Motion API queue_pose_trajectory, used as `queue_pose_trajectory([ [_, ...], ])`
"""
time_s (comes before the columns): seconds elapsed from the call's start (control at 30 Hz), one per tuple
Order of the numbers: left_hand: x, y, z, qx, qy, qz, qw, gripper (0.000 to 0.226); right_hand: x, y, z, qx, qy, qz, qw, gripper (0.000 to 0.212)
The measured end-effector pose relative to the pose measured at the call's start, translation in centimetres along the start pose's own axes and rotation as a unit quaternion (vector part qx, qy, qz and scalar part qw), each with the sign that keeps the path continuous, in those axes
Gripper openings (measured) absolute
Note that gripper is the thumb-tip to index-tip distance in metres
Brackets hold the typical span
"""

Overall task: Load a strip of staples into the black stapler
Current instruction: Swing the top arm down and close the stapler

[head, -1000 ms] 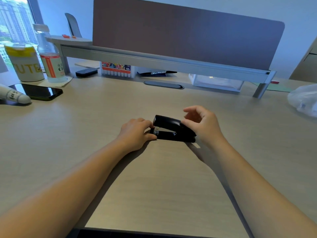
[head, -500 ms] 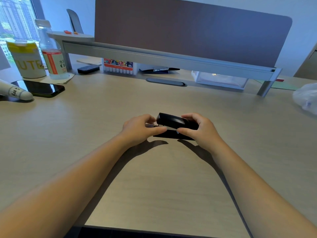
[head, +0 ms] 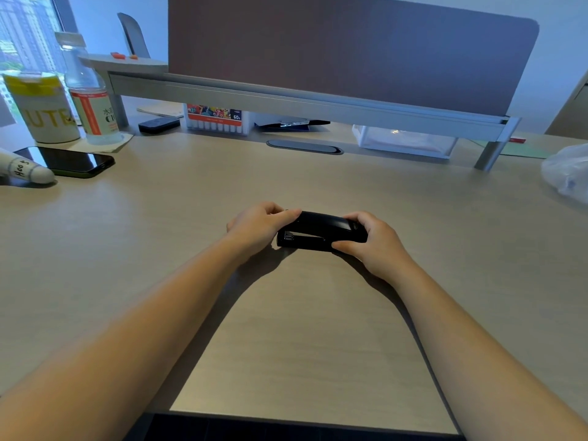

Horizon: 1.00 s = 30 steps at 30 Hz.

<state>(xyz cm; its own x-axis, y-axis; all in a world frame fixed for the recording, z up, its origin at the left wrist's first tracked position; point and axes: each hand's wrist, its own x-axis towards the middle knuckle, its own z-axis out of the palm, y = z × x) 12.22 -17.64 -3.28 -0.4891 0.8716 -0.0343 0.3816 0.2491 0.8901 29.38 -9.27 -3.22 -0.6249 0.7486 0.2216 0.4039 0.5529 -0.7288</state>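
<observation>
Logging the scene from my remote seat, item by item.

Item one: black stapler (head: 319, 230), lying on its side-long axis across the middle of the desk (head: 286, 329), closed as far as I can see, its front end pointing left. I see no loose strip of staples anywhere in view.

Item two: left hand (head: 254, 229), curled around the stapler's left end, thumb lying over the top cover, fingers folded behind it. I count this as a grip on the stapler.

Item three: right hand (head: 377, 241), wrapped on the stapler's right end, thumb pressed against the near side of the base, fingers bent over the far edge. Also gripping the stapler. Both forearms reach in from the bottom corners, bare.

Item four, far left group: a dark phone (head: 68, 160) lying flat, a white rounded object with handwriting (head: 24, 170) touching its near-left edge, a white and yellow cup (head: 43, 108) and a clear water bottle (head: 89, 97) standing side by side behind them.

Item five, under the grey shelf rail (head: 302, 100): a box of markers (head: 216, 119), a small black case (head: 159, 124) just left of it, a clear plastic tray (head: 405, 141) to the right. An oval cable slot (head: 304, 147) sits in the desk before them.

Item six: brown divider panel (head: 350, 49) above the rail; crumpled clear plastic bag (head: 568, 173) at the right edge.
</observation>
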Motion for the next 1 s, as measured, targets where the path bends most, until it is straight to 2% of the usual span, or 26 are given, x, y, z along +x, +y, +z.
queue_pose_trajectory([
  [0.2,0.1,-0.2,0.2,0.005,-0.003,0.023,1.000,0.029,-0.2,-0.3,-0.2,0.006,-0.013,0.012,1.000,0.037],
  [0.4,-0.2,-0.1,-0.3,0.032,-0.042,0.027,0.998,0.053,-0.4,0.0,-0.9,-0.034,-0.022,0.040,0.998,0.048],
  [0.47,0.0,-0.6,-0.4,0.120,-0.061,0.049,0.990,0.053,-0.5,0.1,-1.1,-0.040,-0.018,0.057,0.997,0.049],
  [0.57,0.0,-0.7,-0.5,0.251,-0.031,0.087,0.964,0.053,-0.3,0.2,-1.1,-0.048,-0.011,0.068,0.996,0.045],
  [0.7,1.2,-0.9,-0.6,0.271,-0.005,0.100,0.957,0.042,0.7,0.4,-0.9,-0.070,-0.002,0.070,0.995,0.041],
  [1.0,10.3,-0.6,0.1,0.272,0.038,0.085,0.958,0.042,9.4,2.7,0.1,-0.074,0.049,0.080,0.993,0.043],
])
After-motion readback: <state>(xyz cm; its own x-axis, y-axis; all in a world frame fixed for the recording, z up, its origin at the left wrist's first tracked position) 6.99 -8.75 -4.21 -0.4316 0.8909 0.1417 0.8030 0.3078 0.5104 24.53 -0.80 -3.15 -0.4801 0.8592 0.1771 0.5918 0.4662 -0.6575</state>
